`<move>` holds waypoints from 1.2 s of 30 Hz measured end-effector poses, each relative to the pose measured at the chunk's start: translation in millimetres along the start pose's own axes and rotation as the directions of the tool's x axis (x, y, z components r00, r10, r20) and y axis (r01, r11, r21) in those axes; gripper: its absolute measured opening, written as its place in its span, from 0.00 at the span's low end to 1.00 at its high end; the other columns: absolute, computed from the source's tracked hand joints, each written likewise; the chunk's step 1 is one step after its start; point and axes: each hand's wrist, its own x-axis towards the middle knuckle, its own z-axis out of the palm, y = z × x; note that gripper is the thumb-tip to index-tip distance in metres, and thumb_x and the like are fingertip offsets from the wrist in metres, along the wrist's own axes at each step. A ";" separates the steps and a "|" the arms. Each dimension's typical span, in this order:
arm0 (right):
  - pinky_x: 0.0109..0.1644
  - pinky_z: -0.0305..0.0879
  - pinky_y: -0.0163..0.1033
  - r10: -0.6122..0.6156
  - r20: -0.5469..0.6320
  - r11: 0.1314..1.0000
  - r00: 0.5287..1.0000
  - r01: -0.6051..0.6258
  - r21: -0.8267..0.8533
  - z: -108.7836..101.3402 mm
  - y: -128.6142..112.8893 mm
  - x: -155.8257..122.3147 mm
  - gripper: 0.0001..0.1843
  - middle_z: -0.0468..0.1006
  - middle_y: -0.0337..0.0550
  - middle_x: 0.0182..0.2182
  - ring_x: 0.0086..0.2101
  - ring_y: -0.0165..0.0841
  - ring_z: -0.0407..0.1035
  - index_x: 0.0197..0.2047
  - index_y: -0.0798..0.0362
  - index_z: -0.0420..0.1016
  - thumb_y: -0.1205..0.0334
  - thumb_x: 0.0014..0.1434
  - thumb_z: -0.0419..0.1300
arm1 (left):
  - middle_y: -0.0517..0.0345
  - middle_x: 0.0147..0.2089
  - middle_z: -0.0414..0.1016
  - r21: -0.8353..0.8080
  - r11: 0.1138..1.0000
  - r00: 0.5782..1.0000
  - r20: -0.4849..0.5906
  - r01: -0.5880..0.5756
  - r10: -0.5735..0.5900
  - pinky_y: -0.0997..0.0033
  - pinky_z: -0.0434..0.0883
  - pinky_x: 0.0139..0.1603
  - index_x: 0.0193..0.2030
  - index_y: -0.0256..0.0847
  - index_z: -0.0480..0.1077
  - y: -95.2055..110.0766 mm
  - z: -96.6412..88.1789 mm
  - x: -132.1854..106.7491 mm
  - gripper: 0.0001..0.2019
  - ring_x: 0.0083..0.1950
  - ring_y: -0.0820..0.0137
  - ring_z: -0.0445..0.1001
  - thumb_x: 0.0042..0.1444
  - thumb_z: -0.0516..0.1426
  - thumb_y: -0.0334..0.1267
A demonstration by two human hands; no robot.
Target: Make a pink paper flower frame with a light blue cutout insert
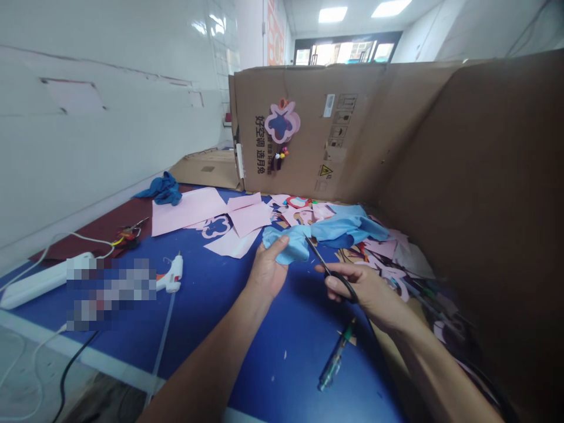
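Observation:
My left hand (pixel 268 269) pinches the near end of a light blue sheet (pixel 326 232) that lies crumpled over the blue table (pixel 229 305). My right hand (pixel 365 288) is closed round the black handles of a pair of scissors (pixel 328 270), whose blades point up and left to the edge of the blue sheet beside my left thumb. Pink paper sheets (pixel 198 211) and cut scraps lie just behind the blue sheet.
A white glue gun (pixel 171 276) and a white power strip (pixel 39 282) lie at left. A pen (pixel 337 355) rests near my right wrist. Cardboard walls (pixel 484 194) stand behind and at right, one bearing a pink ornament (pixel 282 123). A blue cloth (pixel 164 189) lies far left.

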 end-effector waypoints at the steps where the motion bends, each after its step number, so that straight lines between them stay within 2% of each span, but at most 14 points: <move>1: 0.36 0.67 0.39 0.001 0.001 1.000 1.000 -0.001 -0.002 0.0 0.1 0.1 0.39 0.80 0.42 0.25 0.28 0.33 0.70 0.52 0.56 0.89 0.37 0.44 0.82 | 0.57 0.44 0.85 -0.006 1.000 1.000 -0.003 -0.001 0.001 0.63 0.77 0.58 0.46 0.42 0.77 0.8 0.3 -0.1 0.19 0.47 0.65 0.83 0.48 0.75 0.37; 6: 0.36 0.68 0.40 -0.008 0.009 1.000 1.000 0.008 -0.023 -0.5 0.3 0.9 0.39 0.81 0.42 0.26 0.28 0.33 0.70 0.52 0.55 0.89 0.35 0.45 0.81 | 0.58 0.42 0.84 0.001 1.000 1.000 0.005 0.011 -0.011 0.66 0.77 0.54 0.43 0.42 0.75 2.7 0.0 -0.5 0.17 0.47 0.66 0.83 0.48 0.74 0.36; 11: 0.35 0.69 0.40 -0.009 0.016 1.000 1.000 0.009 -0.030 -1.4 -2.8 -0.2 0.39 0.79 0.42 0.25 0.28 0.33 0.70 0.51 0.54 0.90 0.34 0.46 0.80 | 0.59 0.37 0.82 0.036 0.999 0.999 0.027 0.019 -0.020 0.67 0.78 0.47 0.37 0.42 0.73 3.3 -1.3 -0.4 0.16 0.41 0.67 0.82 0.49 0.74 0.37; 17: 0.35 0.69 0.40 -0.015 0.015 0.999 1.000 0.016 -0.041 -2.9 -4.7 -1.8 0.38 0.79 0.41 0.25 0.27 0.33 0.69 0.51 0.55 0.90 0.34 0.46 0.80 | 0.56 0.43 0.84 0.019 0.999 1.000 0.009 0.026 -0.026 0.65 0.78 0.53 0.43 0.41 0.75 4.1 -0.2 -1.0 0.17 0.47 0.64 0.83 0.48 0.74 0.36; 20: 0.35 0.69 0.40 -0.021 0.017 0.999 1.000 0.022 -0.043 -3.4 -4.7 -2.0 0.39 0.79 0.41 0.25 0.28 0.33 0.69 0.51 0.55 0.90 0.34 0.46 0.80 | 0.57 0.42 0.84 0.022 0.999 1.000 0.018 0.026 -0.026 0.64 0.78 0.53 0.40 0.41 0.74 4.6 0.0 -1.5 0.16 0.47 0.63 0.84 0.49 0.74 0.36; 26: 0.35 0.69 0.40 -0.013 0.011 0.997 1.000 0.014 -0.075 -3.9 -8.5 -3.2 0.38 0.78 0.41 0.25 0.27 0.34 0.69 0.49 0.54 0.91 0.32 0.45 0.79 | 0.57 0.45 0.85 0.013 0.999 0.999 0.013 0.034 -0.034 0.64 0.78 0.55 0.45 0.43 0.76 4.4 0.1 -2.1 0.19 0.52 0.62 0.84 0.49 0.74 0.36; 36: 0.34 0.69 0.40 0.000 0.028 0.999 1.000 0.002 -0.054 -4.6 -8.8 -3.0 0.38 0.77 0.40 0.24 0.26 0.32 0.68 0.48 0.54 0.91 0.33 0.43 0.80 | 0.57 0.44 0.85 0.007 0.999 0.998 0.055 0.031 -0.032 0.67 0.78 0.53 0.45 0.41 0.78 7.0 -0.6 -0.6 0.17 0.47 0.66 0.83 0.50 0.74 0.36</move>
